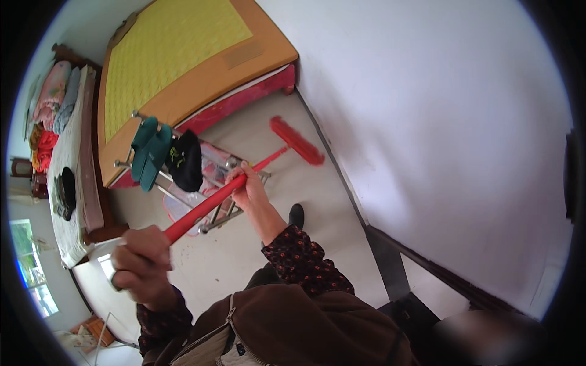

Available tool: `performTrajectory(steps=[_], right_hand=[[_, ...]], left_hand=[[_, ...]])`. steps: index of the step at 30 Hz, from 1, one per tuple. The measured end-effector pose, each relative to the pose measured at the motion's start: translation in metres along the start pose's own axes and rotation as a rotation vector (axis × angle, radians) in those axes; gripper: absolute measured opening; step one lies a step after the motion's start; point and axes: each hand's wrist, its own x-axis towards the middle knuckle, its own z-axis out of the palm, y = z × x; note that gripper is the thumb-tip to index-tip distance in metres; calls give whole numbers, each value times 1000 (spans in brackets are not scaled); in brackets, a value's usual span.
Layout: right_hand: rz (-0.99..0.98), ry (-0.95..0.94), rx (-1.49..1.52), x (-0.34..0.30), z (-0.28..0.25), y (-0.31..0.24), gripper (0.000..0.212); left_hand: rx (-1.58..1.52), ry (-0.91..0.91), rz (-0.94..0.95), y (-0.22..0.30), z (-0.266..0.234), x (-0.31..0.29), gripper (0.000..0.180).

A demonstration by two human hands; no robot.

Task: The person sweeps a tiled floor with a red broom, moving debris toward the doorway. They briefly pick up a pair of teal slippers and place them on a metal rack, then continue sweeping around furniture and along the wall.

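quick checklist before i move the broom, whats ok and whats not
1. Left hand closed around the upper red broom handle: ok.
2. Right hand closed around it farther down: ok.
3. Red broom head resting on the floor: cannot tell, it is blurred.
4. Dark shoe apart from the broom head: ok.
5. Green slippers up off the floor, on the metal frame: ok.
6. Floor free of specks: not ok, a few show.
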Motion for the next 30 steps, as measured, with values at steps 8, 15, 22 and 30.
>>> performTrajectory(steps=[8,15,22,30], right_hand=[[166,197,-17,143,-2,-125,27],[-100,172,-167,91,-41,-148,21],[-156,401,86,-22,-12,-97,24],[-59,124,-25,58,48,-87,23]], left_hand=[[323,-271,-13,-160,97,32,20],[152,-448,-56,-185,118,57,33],[-202,-372,-373,-123,76,102,49],[33,-273,-96,-86,75,107,51]])
